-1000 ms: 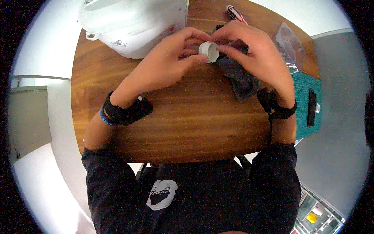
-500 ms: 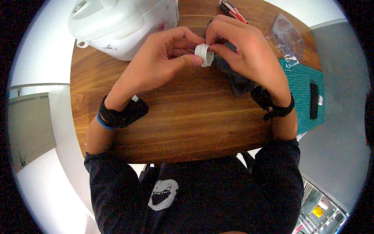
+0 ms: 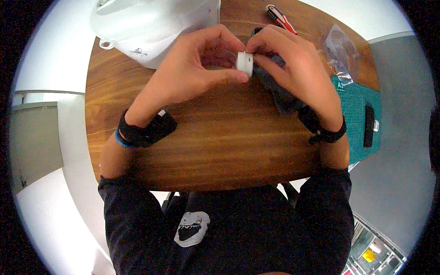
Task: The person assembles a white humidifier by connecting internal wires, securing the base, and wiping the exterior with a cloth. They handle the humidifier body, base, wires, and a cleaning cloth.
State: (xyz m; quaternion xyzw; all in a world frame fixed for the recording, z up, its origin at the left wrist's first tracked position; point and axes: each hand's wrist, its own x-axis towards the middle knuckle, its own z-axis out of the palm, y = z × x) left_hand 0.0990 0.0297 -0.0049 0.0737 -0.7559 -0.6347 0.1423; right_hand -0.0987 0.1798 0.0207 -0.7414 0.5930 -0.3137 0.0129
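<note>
A short, white, ring-shaped plastic part (image 3: 244, 65) is held up over the wooden table between my hands. My left hand (image 3: 188, 68) grips it from the left, thumb at its lower edge and fingers curled behind. From the right, the fingertips of my right hand (image 3: 298, 66) pinch at its upper right rim; what lies exactly between them is too small to make out. Below my right hand lies a dark grey cloth-like item (image 3: 286, 98), partly hidden by that hand. Each wrist wears a black band.
A white rice cooker (image 3: 151, 32) stands at the far left of the table (image 3: 220, 146). Toward the far right lie a red-and-white utility knife (image 3: 282, 19) and clear plastic packaging (image 3: 341, 52). A green cutting mat (image 3: 357, 107) at the right edge bears a black strip (image 3: 369, 126).
The white part has turned, so its open toothed end no longer shows and its side faces me. Both hands still hold it, with the left fingers slightly shifted. The whole view has moved a little.
</note>
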